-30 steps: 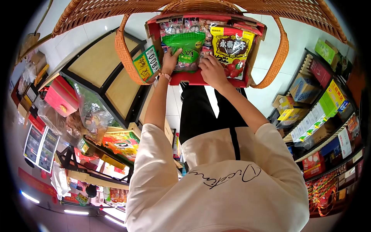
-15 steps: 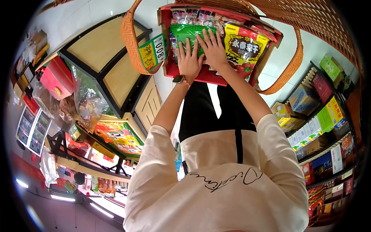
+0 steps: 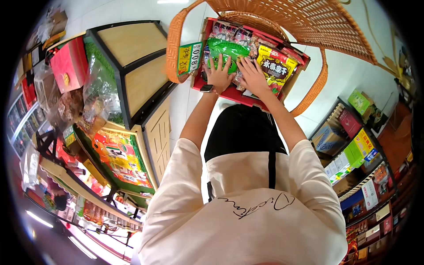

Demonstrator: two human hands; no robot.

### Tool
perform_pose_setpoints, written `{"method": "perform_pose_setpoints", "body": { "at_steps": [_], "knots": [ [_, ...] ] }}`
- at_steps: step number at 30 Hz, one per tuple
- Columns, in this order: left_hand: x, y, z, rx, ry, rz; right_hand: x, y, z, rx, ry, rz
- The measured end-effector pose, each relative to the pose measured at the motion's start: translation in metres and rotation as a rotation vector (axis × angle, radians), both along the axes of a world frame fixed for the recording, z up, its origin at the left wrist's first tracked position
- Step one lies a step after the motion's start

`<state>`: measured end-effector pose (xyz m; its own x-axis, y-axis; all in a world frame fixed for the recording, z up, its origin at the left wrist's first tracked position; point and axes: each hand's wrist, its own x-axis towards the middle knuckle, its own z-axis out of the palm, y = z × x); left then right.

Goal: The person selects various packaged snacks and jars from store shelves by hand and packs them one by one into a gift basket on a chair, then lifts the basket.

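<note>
A red cardboard box (image 3: 229,93) of packaged snacks sits on a wicker chair (image 3: 318,84). My left hand (image 3: 218,77), with a watch on the wrist, lies with fingers spread on the lower part of a green bag (image 3: 232,47). Beside it, my right hand (image 3: 254,78) rests with its fingers stretched out, between the green bag and a yellow and red bag (image 3: 277,66). Pink printed packs (image 3: 224,28) line the far side of the box. What lies under my palms is hidden.
A price sign (image 3: 190,58) hangs at the chair's left arm. To the left stands a black-framed wooden display (image 3: 141,79) with a pink box (image 3: 70,66) and bagged goods. Shelves of boxed goods (image 3: 349,159) rise on the right.
The view has shifted, so the box and chair appear smaller and further right. My right hand has slid off the green bag's middle towards the yellow bag; my left hand stays on the green bag.
</note>
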<state>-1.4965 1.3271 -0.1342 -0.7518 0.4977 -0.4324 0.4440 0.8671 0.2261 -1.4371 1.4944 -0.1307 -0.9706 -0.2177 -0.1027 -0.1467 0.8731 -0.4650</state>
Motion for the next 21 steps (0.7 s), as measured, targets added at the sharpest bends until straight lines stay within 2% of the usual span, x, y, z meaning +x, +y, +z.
{"method": "perform_pose_setpoints", "body": {
  "at_steps": [2, 4, 5, 6, 7, 9, 11, 14, 15, 16, 17, 19, 20, 21],
  "knots": [
    [0.009, -0.007, -0.003, 0.140, 0.032, 0.122, 0.014, 0.016, 0.032, 0.067, 0.006, 0.075],
    [0.022, -0.016, 0.017, 0.172, 0.157, 0.093, 0.034, 0.029, 0.050, 0.107, 0.003, 0.093],
    [0.034, -0.025, 0.007, 0.241, 0.145, 0.096, 0.047, 0.036, 0.054, 0.162, -0.026, 0.086],
    [0.047, -0.034, 0.021, 0.403, 0.114, 0.131, 0.060, 0.042, 0.055, 0.213, -0.053, 0.077],
    [0.055, -0.040, 0.052, 0.301, -0.243, 0.267, 0.074, 0.047, 0.057, 0.249, -0.064, 0.036],
    [0.102, -0.071, 0.050, 0.302, -0.370, 0.447, 0.097, 0.048, 0.074, 0.293, -0.111, -0.071],
    [0.144, -0.105, 0.072, 0.324, -0.398, 0.523, 0.117, 0.040, 0.096, 0.303, -0.181, -0.205],
    [0.218, -0.162, 0.109, 0.345, -0.331, 0.684, 0.144, 0.022, 0.091, 0.264, -0.266, -0.414],
    [0.245, -0.184, 0.116, 0.369, -0.300, 0.742, 0.153, 0.017, 0.084, 0.260, -0.214, -0.381],
    [0.275, -0.205, 0.125, 0.404, -0.272, 0.829, 0.153, 0.009, 0.106, 0.233, -0.463, -0.286],
    [0.310, -0.229, 0.119, 0.442, -0.233, 0.878, 0.162, 0.010, 0.093, 0.136, -0.491, -0.156],
    [0.378, -0.264, 0.135, 0.438, -0.257, 1.110, 0.188, -0.006, 0.086, -0.032, -0.240, 0.014],
    [0.411, -0.280, 0.145, 0.346, -0.293, 1.158, 0.190, -0.018, 0.118, -0.012, -0.572, 0.013],
    [0.448, -0.291, 0.156, 0.252, -0.344, 1.205, 0.196, -0.027, 0.149, -0.066, -0.623, 0.088]
  ]
}}
